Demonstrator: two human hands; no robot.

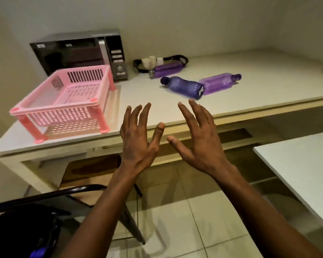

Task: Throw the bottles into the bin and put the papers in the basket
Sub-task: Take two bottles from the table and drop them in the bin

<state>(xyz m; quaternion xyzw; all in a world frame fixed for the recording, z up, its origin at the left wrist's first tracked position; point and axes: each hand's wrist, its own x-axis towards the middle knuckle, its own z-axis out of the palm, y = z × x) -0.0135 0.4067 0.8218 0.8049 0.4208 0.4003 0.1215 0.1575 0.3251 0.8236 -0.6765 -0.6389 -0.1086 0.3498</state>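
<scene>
Three purple plastic bottles lie on their sides on the white table: a dark blue-purple bottle nearest me, a lighter purple bottle touching its base on the right, and a third purple bottle farther back. A pink slotted basket on short legs stands at the table's left; nothing shows inside it. My left hand and my right hand hover over the table's front edge, palms down, fingers spread, holding nothing. No papers or bin are in view.
A black microwave stands behind the basket. Small white cups and a black strap lie behind the bottles. A dark chair stands at the lower left over a tiled floor. Another white surface is at the right.
</scene>
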